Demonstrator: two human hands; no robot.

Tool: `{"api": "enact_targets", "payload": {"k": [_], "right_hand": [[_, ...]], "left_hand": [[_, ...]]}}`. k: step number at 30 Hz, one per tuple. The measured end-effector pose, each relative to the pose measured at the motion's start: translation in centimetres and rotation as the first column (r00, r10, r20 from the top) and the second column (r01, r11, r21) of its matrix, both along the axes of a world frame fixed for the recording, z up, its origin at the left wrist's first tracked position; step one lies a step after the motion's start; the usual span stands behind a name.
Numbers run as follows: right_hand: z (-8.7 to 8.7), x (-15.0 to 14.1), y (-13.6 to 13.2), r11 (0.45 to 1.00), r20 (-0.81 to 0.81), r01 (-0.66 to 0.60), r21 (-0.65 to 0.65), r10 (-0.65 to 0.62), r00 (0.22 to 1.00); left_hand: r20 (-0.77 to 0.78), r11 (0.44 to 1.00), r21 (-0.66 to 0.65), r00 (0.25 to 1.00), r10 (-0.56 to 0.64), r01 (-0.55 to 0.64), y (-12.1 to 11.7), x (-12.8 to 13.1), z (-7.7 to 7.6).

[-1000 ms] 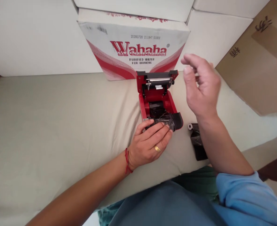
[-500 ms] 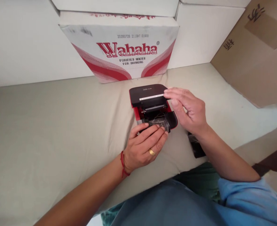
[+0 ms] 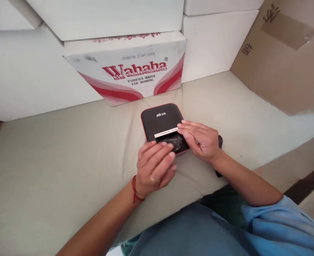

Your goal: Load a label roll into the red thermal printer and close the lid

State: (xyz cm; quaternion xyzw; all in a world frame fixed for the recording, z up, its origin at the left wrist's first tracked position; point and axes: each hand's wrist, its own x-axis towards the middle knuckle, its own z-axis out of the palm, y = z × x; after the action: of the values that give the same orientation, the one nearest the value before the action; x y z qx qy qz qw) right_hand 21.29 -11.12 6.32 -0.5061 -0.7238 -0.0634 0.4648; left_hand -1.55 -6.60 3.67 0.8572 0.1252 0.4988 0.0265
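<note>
A small black printer [image 3: 161, 121] with a red rim, most likely a label printer, lies on the cloth-covered surface with its lid down. Crinkled black film [image 3: 176, 143] pokes out through the slot at its front, below a white warning strip [image 3: 165, 133]. My right hand [image 3: 201, 140] rests its outstretched fingers on the lid's right front edge and grips nothing. By the front left corner, my left hand [image 3: 155, 167] hovers at the film with loosely bent fingers; I see nothing held in it. Inside the printer is hidden.
Behind the printer stands a white and red water carton [image 3: 135, 76] among stacked white boxes [image 3: 212, 46]. A brown cardboard box [image 3: 282, 64] is at the right. Part of a black roll [image 3: 220, 141] shows behind my right wrist on the beige cloth [image 3: 93, 160].
My right hand has come down and left with the lid, and the printer has gone from open to shut. My left fingers have lifted a little off the film. The view has shifted.
</note>
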Motion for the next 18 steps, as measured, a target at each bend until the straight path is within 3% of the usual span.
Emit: {"api": "enact_targets", "payload": {"k": [4, 8, 14, 18], "right_hand": [[0.0, -0.3, -0.1, 0.998, -0.006, 0.048, 0.029, -0.048, 0.999], [0.1, -0.5, -0.4, 0.997, -0.015, 0.074, -0.019, -0.075, 0.997], [0.0, -0.4, -0.5, 0.999, -0.070, 0.041, -0.013, -0.042, 0.997], [-0.1, -0.1, -0.4, 0.996, -0.134, -0.019, -0.088, 0.007, 0.991]], "left_hand": [[0.102, 0.980, -0.155, 0.984, 0.144, -0.127, 1.6, -1.2, -0.3], [0.148, 0.918, -0.392, 0.981, 0.129, -0.062, 3.4, -1.8, -0.7], [0.171, 0.950, -0.311, 0.983, 0.069, -0.013, 4.6, -1.8, -1.5], [0.180, 0.896, -0.431, 0.983, -0.029, 0.106, 4.6, -2.0, -1.7]]}}
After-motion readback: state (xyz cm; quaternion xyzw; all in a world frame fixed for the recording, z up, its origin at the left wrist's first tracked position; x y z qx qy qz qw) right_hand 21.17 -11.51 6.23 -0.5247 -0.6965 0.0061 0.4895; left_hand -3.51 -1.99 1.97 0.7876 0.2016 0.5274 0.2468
